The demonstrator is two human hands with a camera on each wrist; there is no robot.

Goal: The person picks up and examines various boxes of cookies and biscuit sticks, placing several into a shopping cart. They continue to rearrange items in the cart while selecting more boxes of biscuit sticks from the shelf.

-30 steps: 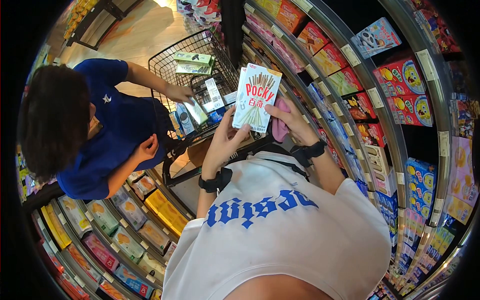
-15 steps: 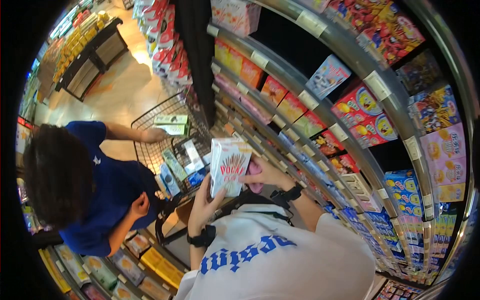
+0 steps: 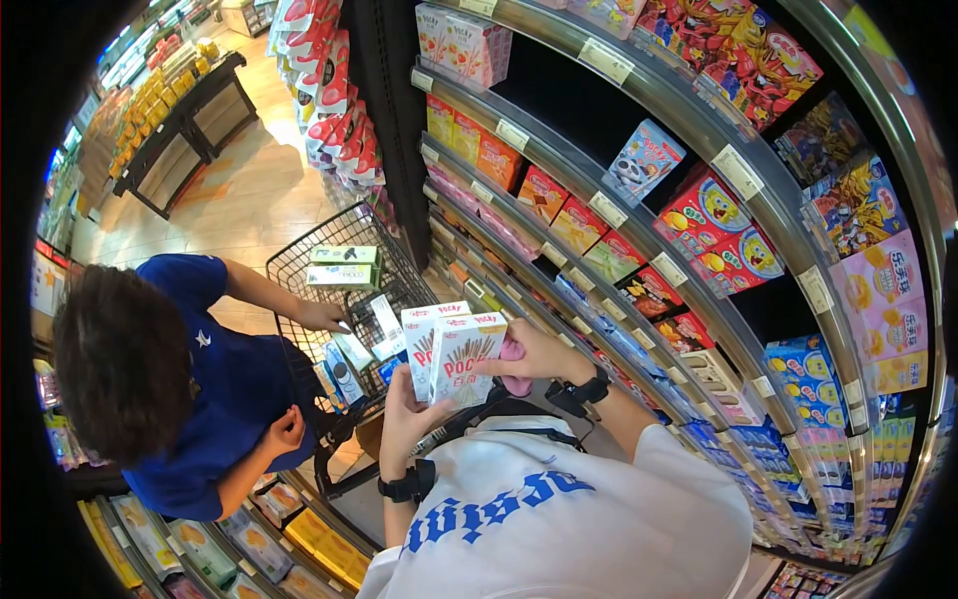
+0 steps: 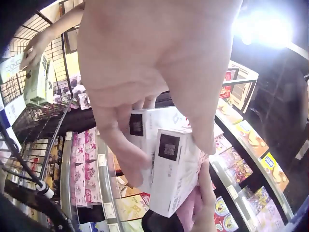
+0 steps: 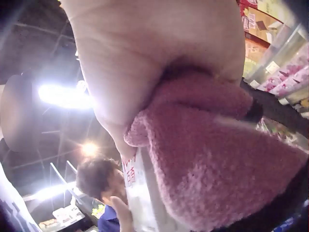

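Note:
Two white Pocky boxes, one in front (image 3: 469,364) and one partly behind it (image 3: 419,344), stand fanned side by side before the white shirt. My left hand (image 3: 402,419) grips them from below and the left; in the left wrist view its fingers and thumb straddle their ends. On the front box lies the thumb of my right hand (image 3: 544,354). Within the curl of that same hand is a fuzzy pink cloth (image 5: 212,159), hanging over the box's side in the right wrist view.
A black wire cart (image 3: 289,270) with green boxes (image 3: 344,268) and other packs stands ahead. At left, a person in a dark blue shirt (image 3: 225,369) reaches into it. Snack shelves (image 3: 639,230) curve along the right; another shelf (image 3: 319,544) holds packs at lower left.
The Pocky boxes, earlier nearly stacked, have spread apart and tilted so their tops show. The head view has turned. The other person's hand has shifted among the packs in the cart.

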